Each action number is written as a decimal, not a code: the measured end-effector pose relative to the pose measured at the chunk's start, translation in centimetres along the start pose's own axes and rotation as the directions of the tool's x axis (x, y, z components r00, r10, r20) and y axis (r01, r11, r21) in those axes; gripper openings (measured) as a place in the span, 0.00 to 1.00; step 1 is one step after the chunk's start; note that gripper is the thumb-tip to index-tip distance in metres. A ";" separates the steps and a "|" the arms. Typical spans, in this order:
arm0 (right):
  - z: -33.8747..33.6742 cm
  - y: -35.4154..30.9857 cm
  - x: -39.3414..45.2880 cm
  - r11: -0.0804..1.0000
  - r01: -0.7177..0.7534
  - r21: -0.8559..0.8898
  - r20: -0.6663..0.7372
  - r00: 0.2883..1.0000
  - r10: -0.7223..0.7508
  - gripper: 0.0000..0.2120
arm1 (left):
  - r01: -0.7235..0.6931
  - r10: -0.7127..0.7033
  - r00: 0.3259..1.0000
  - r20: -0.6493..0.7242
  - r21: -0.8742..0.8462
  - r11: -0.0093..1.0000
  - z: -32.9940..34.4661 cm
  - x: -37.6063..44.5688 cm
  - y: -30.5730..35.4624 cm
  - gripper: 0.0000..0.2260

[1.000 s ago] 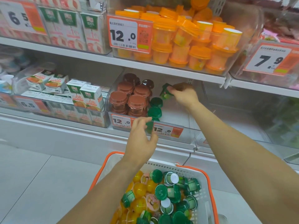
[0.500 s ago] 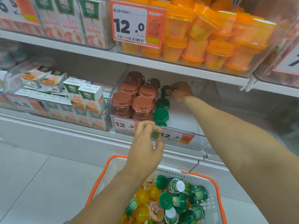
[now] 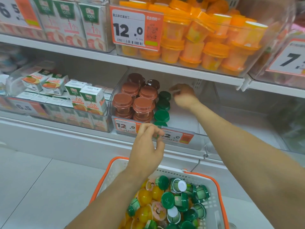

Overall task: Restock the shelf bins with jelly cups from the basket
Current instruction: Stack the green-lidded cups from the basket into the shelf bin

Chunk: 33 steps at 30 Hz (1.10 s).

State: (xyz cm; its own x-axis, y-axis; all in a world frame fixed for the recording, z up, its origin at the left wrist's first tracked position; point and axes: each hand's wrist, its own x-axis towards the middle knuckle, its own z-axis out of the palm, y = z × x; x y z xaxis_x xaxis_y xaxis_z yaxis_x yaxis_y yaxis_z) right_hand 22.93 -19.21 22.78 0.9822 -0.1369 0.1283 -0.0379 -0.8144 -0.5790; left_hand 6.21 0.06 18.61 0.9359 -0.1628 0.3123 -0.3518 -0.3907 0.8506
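Observation:
A white basket with an orange rim sits low in front of me, full of green-lidded jelly cups and yellow ones. On the lower shelf a clear bin holds stacked brown-lidded cups on its left and a row of green-lidded cups beside them. My right hand is inside the bin just right of the rearmost green cup, fingers loosely curled and holding nothing. My left hand hovers in front of the bin's price tag, fingers relaxed and empty.
An upper bin of orange-lidded cups overhangs the lower shelf. Juice cartons fill the bin to the left. The right half of the green-cup bin shows bare white floor. More clear bins stand to the right. Grey floor tiles lie left of the basket.
My right hand set the green cup it held at the back of the green row and let go. The left hand stayed by the price tag. The view has moved closer to the shelf.

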 end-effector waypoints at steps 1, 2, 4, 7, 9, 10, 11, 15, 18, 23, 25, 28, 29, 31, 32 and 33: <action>-0.8 -0.7 -1.5 0.998 0.053 0.017 -0.033 0.998 -0.053 0.15 | 0.014 -0.014 1.000 0.005 -0.005 1.000 0.0 0.0 0.0 0.08; -1.5 -1.5 -3.3 0.993 0.107 0.049 -0.068 0.992 -0.103 0.13 | 0.040 -0.040 0.999 0.021 -0.003 0.999 -0.1 -0.1 0.1 0.08; -2.2 -2.9 -7.7 0.961 0.238 0.142 -0.196 0.958 -0.209 0.09 | 0.125 -0.127 0.987 0.101 0.020 0.992 0.1 -0.3 -0.4 0.07; -1.6 -3.7 -14.4 0.881 0.406 0.243 -0.423 0.861 -0.281 0.06 | 0.225 -0.272 0.906 0.325 0.175 0.958 0.8 -1.2 -2.0 0.04; 0.3 -3.4 -18.1 0.863 0.428 0.267 -0.478 0.837 -0.267 0.05 | 0.202 -0.378 0.801 0.465 0.384 0.901 1.7 -2.2 -3.1 0.05; 1.7 -2.8 -20.0 0.863 0.411 0.294 -0.472 0.848 -0.243 0.05 | 0.178 -0.446 0.732 0.515 0.487 0.855 2.2 -3.1 -3.6 0.06; 3.1 -1.9 -21.5 0.865 0.376 0.331 -0.447 0.870 -0.207 0.04 | 0.150 -0.510 0.666 0.545 0.571 0.807 2.7 -4.0 -4.6 0.08; 9.5 4.3 -28.2 0.949 0.053 0.310 -0.065 0.997 -0.035 0.04 | 0.234 -0.712 0.569 0.412 0.749 0.620 3.6 -8.5 -9.6 0.10; 12.5 8.8 -31.9 0.985 -0.156 0.078 0.242 0.961 0.133 0.06 | 0.360 -0.805 0.551 0.220 0.807 0.467 3.8 -12.9 -13.6 0.23; 14.2 12.2 -33.3 0.968 -0.241 -0.076 0.390 0.886 0.251 0.14 | 0.599 -0.816 0.560 0.141 0.611 0.517 6.1 -18.5 -18.4 0.40; 14.8 12.6 -32.9 0.970 -0.208 -0.123 0.348 0.907 0.238 0.15 | 0.656 -0.811 0.579 0.080 0.545 0.522 6.5 -18.8 -18.8 0.38; 15.9 12.6 -32.2 0.973 -0.079 -0.219 0.339 0.929 0.151 0.16 | 0.695 -0.800 0.598 0.054 0.462 0.551 6.6 -18.6 -19.2 0.32; 16.3 12.6 -32.1 0.965 -0.031 -0.260 0.361 0.924 0.127 0.18 | 0.698 -0.794 0.605 0.050 0.447 0.560 6.4 -18.6 -19.2 0.31; 17.4 12.6 -31.9 0.936 0.042 -0.349 0.389 0.915 0.104 0.22 | 0.709 -0.791 0.611 0.038 0.417 0.568 6.1 -18.7 -19.2 0.28; 17.9 12.7 -31.9 0.917 0.061 -0.395 0.389 0.915 0.106 0.24 | 0.719 -0.789 0.614 0.036 0.387 0.577 5.9 -18.5 -18.8 0.26; 18.4 12.7 -31.8 0.895 0.076 -0.439 0.389 0.914 0.113 0.26 | 0.737 -0.795 0.606 0.035 0.350 0.578 5.7 -18.5 -19.0 0.25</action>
State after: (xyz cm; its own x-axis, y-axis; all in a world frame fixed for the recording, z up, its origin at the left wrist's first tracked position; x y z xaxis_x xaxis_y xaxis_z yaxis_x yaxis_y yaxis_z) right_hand -5.41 -14.82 -3.47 0.9652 0.0018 -0.2616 -0.0402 -0.9871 -0.1551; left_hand -4.50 5.33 -5.80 0.8461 0.1799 -0.5017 0.4810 -0.6632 0.5734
